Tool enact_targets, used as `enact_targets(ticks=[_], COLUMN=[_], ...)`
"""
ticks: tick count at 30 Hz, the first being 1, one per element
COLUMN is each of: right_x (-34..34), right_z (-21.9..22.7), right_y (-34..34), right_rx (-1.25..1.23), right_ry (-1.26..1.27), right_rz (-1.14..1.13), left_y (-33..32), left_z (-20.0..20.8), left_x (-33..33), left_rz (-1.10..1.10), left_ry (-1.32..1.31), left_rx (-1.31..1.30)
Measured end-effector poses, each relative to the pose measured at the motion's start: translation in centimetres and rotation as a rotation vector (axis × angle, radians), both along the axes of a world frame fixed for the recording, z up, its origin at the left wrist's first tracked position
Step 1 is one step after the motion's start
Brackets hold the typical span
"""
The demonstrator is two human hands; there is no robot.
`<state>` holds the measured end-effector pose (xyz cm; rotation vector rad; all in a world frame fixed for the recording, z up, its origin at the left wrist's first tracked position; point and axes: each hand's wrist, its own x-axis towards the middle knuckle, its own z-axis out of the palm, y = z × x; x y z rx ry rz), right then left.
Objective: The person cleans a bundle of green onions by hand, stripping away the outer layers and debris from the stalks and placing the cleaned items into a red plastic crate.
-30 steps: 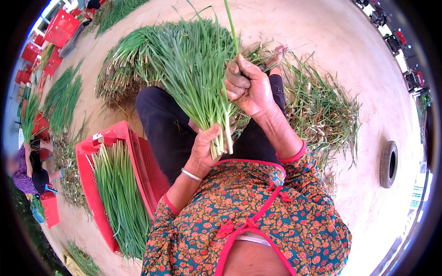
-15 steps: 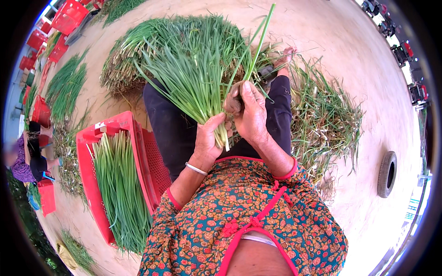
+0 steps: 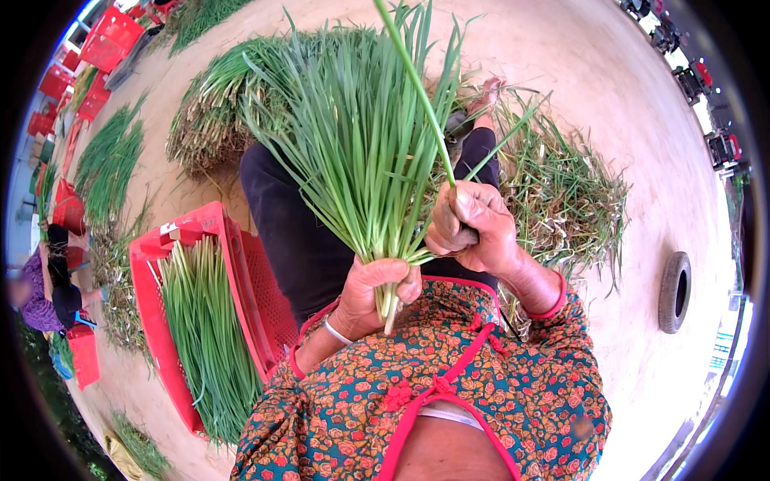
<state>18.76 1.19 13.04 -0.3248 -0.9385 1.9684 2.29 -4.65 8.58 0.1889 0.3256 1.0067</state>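
Note:
Gathered by its pale stem ends, a bunch of garlic chives stands upright in my left hand, whose fingers wrap round it. The green leaves fan away from me over my lap. Just right of the bunch, my right hand is closed on a long chive stalk that slants up to the left; a shorter leaf sticks out to the right of the same hand. My right fingertips are close to the bunch's lower stems. Whether they touch the bunch I cannot tell.
A red plastic crate with neatly laid chives stands at my left. Beyond my knees lies a large chive pile; loose leaf litter covers the floor at right. A tire lies far right. Another person is at far left.
My right hand has moved right and a little down, toward me, with the stalk. The bunch in my left hand now stands straighter and spreads wider, and that hand is slightly lower.

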Motion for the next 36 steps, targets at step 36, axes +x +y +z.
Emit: enact_targets(ticks=[36], right_x=[26.7], right_z=[-9.1], right_y=[-0.8], right_rx=[0.373], right_ry=[-2.230], right_rz=[-0.857], left_y=[2.9], left_z=[-0.3], left_x=[-4.2], left_rz=[0.186], left_ry=[0.113], left_rx=[0.135])
